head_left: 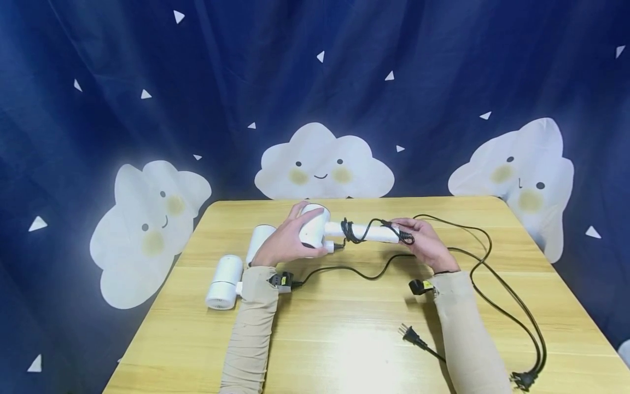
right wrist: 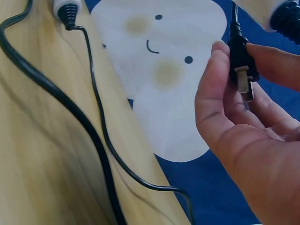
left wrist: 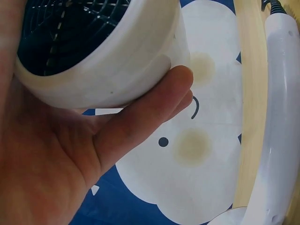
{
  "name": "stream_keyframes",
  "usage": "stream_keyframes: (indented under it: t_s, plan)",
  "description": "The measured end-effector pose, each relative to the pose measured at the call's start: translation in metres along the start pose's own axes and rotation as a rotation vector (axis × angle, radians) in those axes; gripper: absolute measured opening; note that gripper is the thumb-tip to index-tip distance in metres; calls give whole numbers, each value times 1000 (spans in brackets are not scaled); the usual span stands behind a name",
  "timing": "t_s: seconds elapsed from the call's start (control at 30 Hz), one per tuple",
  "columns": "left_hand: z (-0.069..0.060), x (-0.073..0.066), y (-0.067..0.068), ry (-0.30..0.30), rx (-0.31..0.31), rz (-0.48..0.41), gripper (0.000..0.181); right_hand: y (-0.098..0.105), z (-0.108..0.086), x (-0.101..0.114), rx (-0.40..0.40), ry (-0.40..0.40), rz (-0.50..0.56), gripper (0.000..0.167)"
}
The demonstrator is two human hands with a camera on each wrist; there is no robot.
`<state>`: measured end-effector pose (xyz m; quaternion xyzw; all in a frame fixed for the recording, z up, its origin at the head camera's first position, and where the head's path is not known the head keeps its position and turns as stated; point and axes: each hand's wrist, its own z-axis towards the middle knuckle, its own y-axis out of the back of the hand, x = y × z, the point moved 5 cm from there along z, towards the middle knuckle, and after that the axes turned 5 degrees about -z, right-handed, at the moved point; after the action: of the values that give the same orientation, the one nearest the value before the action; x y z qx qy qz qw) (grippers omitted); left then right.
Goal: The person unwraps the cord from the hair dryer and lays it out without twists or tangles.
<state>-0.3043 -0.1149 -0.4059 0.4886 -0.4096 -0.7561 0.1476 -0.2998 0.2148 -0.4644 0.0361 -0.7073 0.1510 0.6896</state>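
Hair dryers: I count three, all white. One hair dryer (head_left: 317,227) is up in my hands, above the far part of the table (head_left: 344,334).
Other two: the second dryer (head_left: 261,239) lies partly behind my left hand. The third dryer (head_left: 227,273) lies nearer to me, and my left sleeve (head_left: 251,334) covers part of it.
Left hand: my left hand (head_left: 287,241) is wrapped round the fat round head of the top dryer.
Right hand: my right hand (head_left: 422,243) is pinching a black plug (right wrist: 241,61) between thumb and fingers, by the end of the handle. My two hands are apart.
Wound cord: a thin black cord (head_left: 349,232) loops round the handle of the dryer I hold.
Plugs: three, with one in my fingers, a two-pin plug (head_left: 412,335) left of my right sleeve (head_left: 470,334), and another plug (head_left: 524,378) near the bottom right.
Writing: each wrist box has a yellow tag, too small to read.
Curtain: blue curtain (head_left: 344,33), three big smiling clouds.
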Motion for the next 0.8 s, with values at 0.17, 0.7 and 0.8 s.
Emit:
stream_keyframes:
  t_s: [0.17, 0.7, 0.8]
  plan:
    - [1, -1, -3, -26, 3, 0, 94, 3, -1, 7, -82, 10, 9, 16]
    - [3, 1, -9, -2, 16, 13, 93, 5, -14, 36, -126, 145, 109, 16]
    - [3, 1, -9, -1, 18, 17, 93, 4, -16, 40, -123, 161, 90, 15]
